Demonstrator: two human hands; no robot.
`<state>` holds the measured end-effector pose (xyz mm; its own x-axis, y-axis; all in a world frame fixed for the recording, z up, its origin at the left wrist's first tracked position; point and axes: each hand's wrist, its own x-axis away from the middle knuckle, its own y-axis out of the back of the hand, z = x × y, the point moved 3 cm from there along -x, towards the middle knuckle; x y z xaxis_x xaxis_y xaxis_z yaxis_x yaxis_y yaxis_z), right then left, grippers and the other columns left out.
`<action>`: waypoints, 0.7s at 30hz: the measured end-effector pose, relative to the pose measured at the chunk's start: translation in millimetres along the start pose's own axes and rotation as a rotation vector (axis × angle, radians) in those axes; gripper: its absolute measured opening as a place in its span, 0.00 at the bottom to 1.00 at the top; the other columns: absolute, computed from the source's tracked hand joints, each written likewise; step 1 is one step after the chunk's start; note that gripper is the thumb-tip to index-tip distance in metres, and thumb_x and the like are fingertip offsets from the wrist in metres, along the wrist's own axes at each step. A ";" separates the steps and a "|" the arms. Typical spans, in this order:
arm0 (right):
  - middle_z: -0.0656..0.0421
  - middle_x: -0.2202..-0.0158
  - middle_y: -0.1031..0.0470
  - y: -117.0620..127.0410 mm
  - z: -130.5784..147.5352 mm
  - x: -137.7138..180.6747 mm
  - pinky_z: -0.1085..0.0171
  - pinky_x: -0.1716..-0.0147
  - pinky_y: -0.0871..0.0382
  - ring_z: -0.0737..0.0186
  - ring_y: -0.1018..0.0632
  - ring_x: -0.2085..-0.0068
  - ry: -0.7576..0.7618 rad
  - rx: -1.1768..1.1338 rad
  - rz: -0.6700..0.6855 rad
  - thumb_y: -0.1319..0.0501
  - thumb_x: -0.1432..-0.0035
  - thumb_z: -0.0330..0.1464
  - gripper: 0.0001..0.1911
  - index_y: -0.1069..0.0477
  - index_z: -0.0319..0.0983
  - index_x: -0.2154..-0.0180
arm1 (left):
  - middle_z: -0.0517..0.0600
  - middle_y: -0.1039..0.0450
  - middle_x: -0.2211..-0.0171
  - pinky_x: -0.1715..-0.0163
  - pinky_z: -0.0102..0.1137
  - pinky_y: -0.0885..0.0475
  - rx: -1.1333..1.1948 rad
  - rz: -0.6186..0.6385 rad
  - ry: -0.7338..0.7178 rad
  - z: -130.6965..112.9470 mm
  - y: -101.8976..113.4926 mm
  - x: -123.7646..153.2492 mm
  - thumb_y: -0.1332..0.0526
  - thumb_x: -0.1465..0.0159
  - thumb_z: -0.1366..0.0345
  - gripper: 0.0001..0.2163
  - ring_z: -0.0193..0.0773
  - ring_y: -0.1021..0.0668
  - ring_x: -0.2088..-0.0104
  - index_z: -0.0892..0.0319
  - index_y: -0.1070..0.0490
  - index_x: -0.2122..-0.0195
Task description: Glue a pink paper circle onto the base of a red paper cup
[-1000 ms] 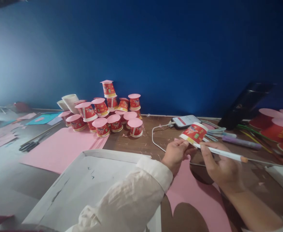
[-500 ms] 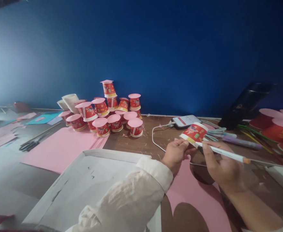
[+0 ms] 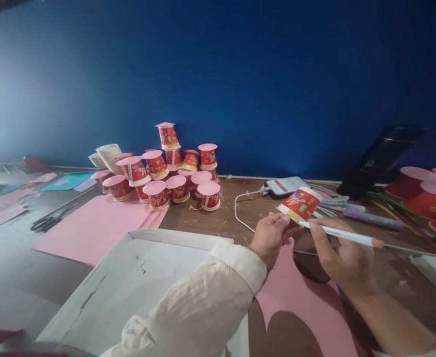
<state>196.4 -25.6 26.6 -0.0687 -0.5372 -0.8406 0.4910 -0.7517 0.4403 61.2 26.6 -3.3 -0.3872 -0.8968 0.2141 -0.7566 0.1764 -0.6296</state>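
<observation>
My left hand (image 3: pixel 271 237) pinches the rim of a red paper cup (image 3: pixel 300 203), which lies tilted on its side above a pink paper sheet (image 3: pixel 302 292). My right hand (image 3: pixel 342 258) grips a white pen (image 3: pixel 346 236), its tip touching the cup's rim. Circles have been cut out of the pink sheet beneath my hands. A white sleeve covers my left arm.
A pile of red cups with pink lids (image 3: pixel 167 173) stands against the blue wall. A white tray (image 3: pixel 128 292) lies front left, another pink sheet (image 3: pixel 91 225) and scissors (image 3: pixel 48 222) further left. A phone with cable (image 3: pixel 286 185), markers (image 3: pixel 370 217) and more red cups (image 3: pixel 426 198) sit right.
</observation>
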 end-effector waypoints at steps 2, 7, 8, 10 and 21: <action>0.54 0.63 0.17 0.3 -1.2 -0.9 0.59 0.58 0.23 0.55 0.17 0.61 -0.007 0.008 -0.030 0.40 0.31 0.40 0.12 0.22 0.41 0.61 | 0.57 0.19 0.61 0.76 0.23 0.38 -0.001 -0.004 0.002 -0.9 -0.2 0.3 0.33 0.35 0.64 0.07 0.35 0.18 0.67 0.63 0.21 0.61; 0.53 0.62 0.17 -0.3 -1.8 -0.9 0.58 0.57 0.23 0.54 0.17 0.60 -0.041 0.020 -0.057 0.39 0.32 0.39 0.11 0.22 0.41 0.60 | 0.56 0.19 0.61 0.77 0.22 0.37 0.008 0.010 0.012 0.2 0.4 -0.6 0.33 0.35 0.63 0.08 0.34 0.19 0.68 0.63 0.21 0.60; 0.53 0.62 0.17 -0.7 -0.7 -0.5 0.58 0.57 0.23 0.54 0.17 0.60 -0.032 0.011 -0.042 0.39 0.32 0.40 0.11 0.22 0.41 0.60 | 0.57 0.19 0.61 0.76 0.22 0.37 0.015 0.018 0.009 0.7 0.5 -1.1 0.33 0.35 0.63 0.08 0.34 0.18 0.67 0.63 0.21 0.60; 0.54 0.63 0.17 -1.5 2.1 0.3 0.58 0.58 0.23 0.55 0.17 0.61 -0.001 -0.013 -0.005 0.39 0.32 0.40 0.11 0.21 0.41 0.60 | 0.57 0.19 0.62 0.77 0.23 0.38 0.034 0.033 -0.006 1.2 0.5 -1.7 0.32 0.36 0.62 0.09 0.35 0.18 0.67 0.63 0.22 0.61; 0.55 0.64 0.17 0.3 3.6 -0.2 0.60 0.58 0.23 0.56 0.17 0.61 -0.002 0.002 -0.026 0.39 0.32 0.39 0.10 0.22 0.41 0.61 | 0.56 0.19 0.63 0.80 0.22 0.38 0.080 0.023 0.006 -4.3 -1.6 3.1 0.31 0.37 0.64 0.08 0.34 0.19 0.69 0.63 0.22 0.62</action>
<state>193.3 -27.1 28.0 -0.0830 -0.5184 -0.8511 0.4875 -0.7660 0.4190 59.0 25.3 1.6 -0.4075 -0.8904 0.2030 -0.7033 0.1642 -0.6917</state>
